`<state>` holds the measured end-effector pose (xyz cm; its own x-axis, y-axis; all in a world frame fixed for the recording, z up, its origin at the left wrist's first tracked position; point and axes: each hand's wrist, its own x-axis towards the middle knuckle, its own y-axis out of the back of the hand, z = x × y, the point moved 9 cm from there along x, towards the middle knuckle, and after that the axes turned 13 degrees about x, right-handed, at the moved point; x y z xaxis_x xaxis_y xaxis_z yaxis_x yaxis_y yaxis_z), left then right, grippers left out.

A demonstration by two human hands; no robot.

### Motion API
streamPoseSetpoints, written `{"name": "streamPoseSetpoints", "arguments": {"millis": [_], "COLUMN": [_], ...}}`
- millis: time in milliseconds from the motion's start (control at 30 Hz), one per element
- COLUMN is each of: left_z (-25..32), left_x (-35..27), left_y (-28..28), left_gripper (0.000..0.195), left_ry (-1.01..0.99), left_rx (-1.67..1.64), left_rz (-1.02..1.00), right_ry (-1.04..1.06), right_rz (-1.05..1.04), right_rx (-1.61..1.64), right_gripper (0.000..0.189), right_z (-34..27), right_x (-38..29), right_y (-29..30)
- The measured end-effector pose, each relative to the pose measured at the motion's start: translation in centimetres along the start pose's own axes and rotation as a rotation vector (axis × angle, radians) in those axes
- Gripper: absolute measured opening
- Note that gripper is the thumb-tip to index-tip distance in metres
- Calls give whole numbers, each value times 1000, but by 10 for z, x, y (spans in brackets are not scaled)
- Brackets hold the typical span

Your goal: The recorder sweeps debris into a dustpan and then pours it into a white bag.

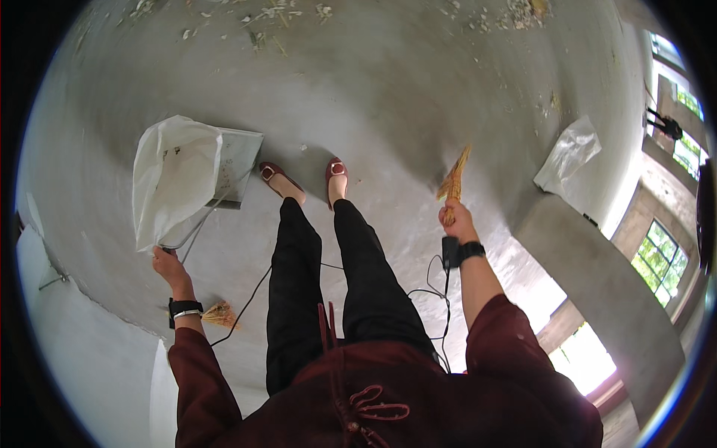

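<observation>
On the left, my left hand (171, 271) is closed on the edge of a white plastic sack (151, 185), beside the end of a thin metal handle (199, 227). The sack's mouth gapes, and dark specks show on its inner side. That handle runs to a metal dustpan (249, 148), partly hidden by the sack and with specks on its surface. Whether my fingers also wrap the handle is unclear. On the right, my right hand (459, 220) grips a straw hand broom (458, 176), whose bristles point away from me. Both wrists wear black bands.
Pale scraps and straw bits (274, 11) lie across the far floor, with a debris pile (524, 14) at upper right. A crumpled clear plastic bag (568, 154) lies by a grey pillar (599, 269). Another straw broom (222, 315) shows behind my left wrist. Black cables (445, 313) hang near my legs.
</observation>
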<state>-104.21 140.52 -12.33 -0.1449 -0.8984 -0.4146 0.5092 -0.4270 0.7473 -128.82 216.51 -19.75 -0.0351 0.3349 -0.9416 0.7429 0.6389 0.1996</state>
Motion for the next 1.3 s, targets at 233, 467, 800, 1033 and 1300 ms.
{"name": "streamPoseSetpoints", "arguments": {"millis": [233,467,800,1033,1300], "left_z": [-40,-4,-39,-50,-24], "left_x": [16,14,26,26,15], "left_y": [32,14,10,17,5], "left_gripper": [21,7,34,35,32], "left_ry": [89,-365,262,280,335], "left_rx": [-75,785,-280,-292,-226], "left_rz": [119,83,-10,35,-77], "right_ry": [26,237,-578,-581,-131], "right_rz": [-590,-666,-204,-641,-837], "right_rx": [-273,-637,207,132,-413], "right_gripper": [29,61,11,17,45], "right_z": [115,110,238,351,243], "right_x": [-92,-186,-121,-215,-241], "right_y": [-289,-269,-60,-361,-470]}}
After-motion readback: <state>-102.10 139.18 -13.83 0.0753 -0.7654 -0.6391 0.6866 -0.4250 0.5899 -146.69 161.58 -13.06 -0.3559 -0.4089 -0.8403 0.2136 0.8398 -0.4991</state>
